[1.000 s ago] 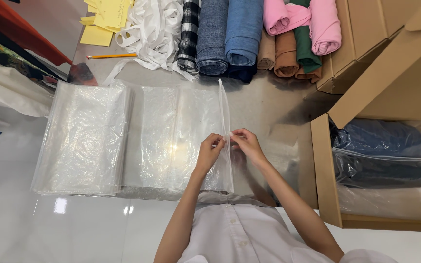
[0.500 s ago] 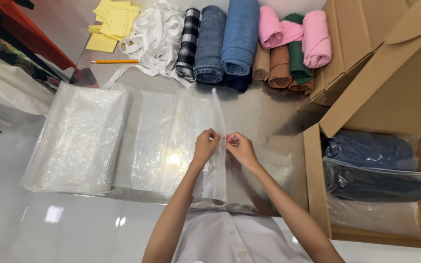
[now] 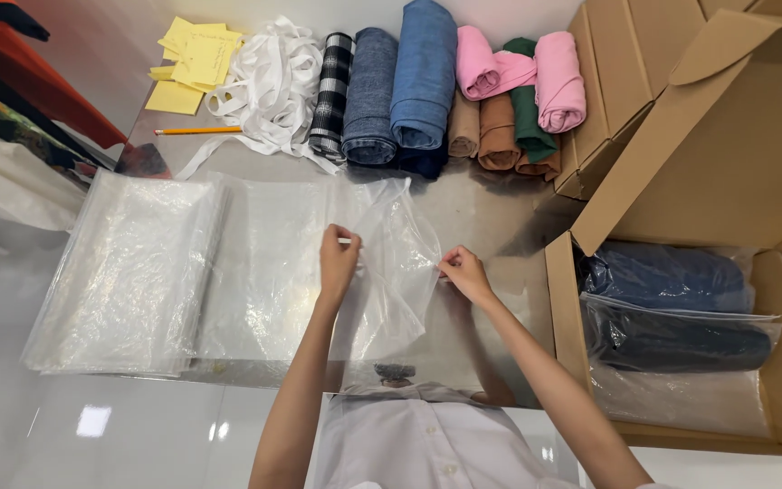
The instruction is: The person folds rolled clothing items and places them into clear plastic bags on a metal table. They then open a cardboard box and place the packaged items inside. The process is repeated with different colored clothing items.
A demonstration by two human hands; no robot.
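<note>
Clear plastic bag (image 3: 395, 263) stretched between left grip (image 3: 338, 258) and right grip (image 3: 463, 270)

Cardboard box (image 3: 776, 272) cut off right, bagged clothes (image 3: 672, 312) partly hidden

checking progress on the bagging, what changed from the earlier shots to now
The left hand and right hand have moved apart, pulling the clear plastic bag open and lifting it off the stack of bags. A second ago both hands pinched it close together at one edge. The rolled fabrics, the pencil and the open cardboard box stayed where they were.
</note>
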